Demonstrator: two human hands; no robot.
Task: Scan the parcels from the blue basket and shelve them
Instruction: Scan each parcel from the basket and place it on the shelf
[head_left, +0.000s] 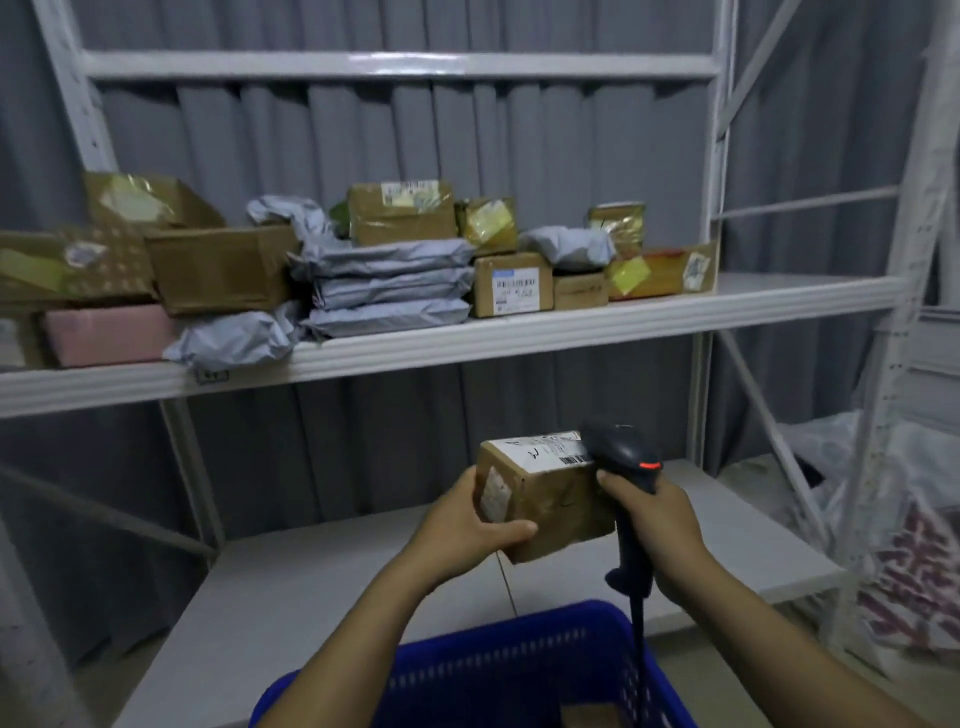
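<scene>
A white metal rack (723, 156) stood before a grey pleated curtain (467, 140), filling most of what I could see. Its middle shelf (519, 340) was crowded with stock: brown cardboard boxes, a stack of grey poly mailers (389, 283) and a flat pink parcel (109, 332) at the left. One box (514, 286) showed a white barcode label with a blue strip, but its print was too small to read. A small tag (212, 375) on the shelf's front beam was just as illegible. The lower shelf (311, 597) lay pale beneath.

At the person's feet sat the blue basket (519, 629), its perforated rim just below the forearms.

Above the basket and in front of the lower shelf, the brown parcel (561, 499) was held level in the air. Its long axis ran roughly left to right, the right end angled slightly away, and one vertical corner pointed back at the person. The shipping label (545, 449) faced up; it carried a barcode and a hand-drawn squiggle I could not make out.

The left hand (467, 525) gripped the parcel's left end, thumb laid across the near side and fingers wrapped behind. The right hand (654, 525) was curled round the handle of a black scanner (623, 457), whose head tipped over the label's right edge, an orange-red spot showing on top. Its cable (638, 649) dropped toward the basket.
</scene>
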